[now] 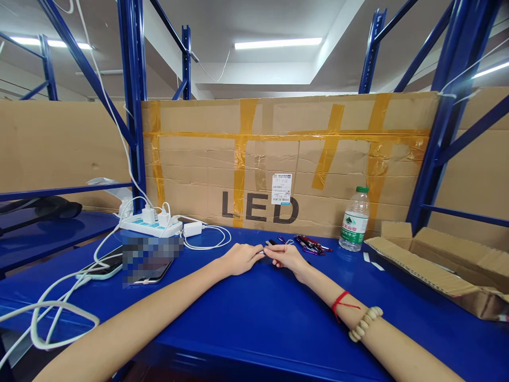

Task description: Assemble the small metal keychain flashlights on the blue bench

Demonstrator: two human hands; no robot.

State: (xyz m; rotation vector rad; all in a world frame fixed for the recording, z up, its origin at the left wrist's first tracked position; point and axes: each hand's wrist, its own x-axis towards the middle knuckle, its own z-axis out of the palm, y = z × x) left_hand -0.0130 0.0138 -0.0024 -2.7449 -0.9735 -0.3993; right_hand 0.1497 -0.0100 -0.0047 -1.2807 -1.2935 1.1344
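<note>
The head view looks down on a blue metal table [246,318], and both forearms lie on it, so the hands have support close to the surface. The left hand [240,258] lies palm down with the fingers stretched toward the middle. The right hand [288,257] comes from the other side, also low, with the fingers a little bent. The fingertips of both hands meet. I cannot tell if they pinch something between them or only touch, because the contact place is too small to see.

A small dark piece [270,242] lies on the table just behind the meeting fingertips, touching them or almost. It is nearer to the right hand than to the left. Just beside it, to the right, is a heap of small coloured clips [308,244], near enough for the right hand, I think, to reach it easily.

A water bottle [353,220] stands upright further right, close to the cardboard wall [278,159] marked LED, probably so it is out of the way of the arms. An open cardboard box [437,265] lies at the right edge. On the left, well apart from the hands, a power strip [153,223] with white chargers feeds cables to a phone [105,265].
</note>
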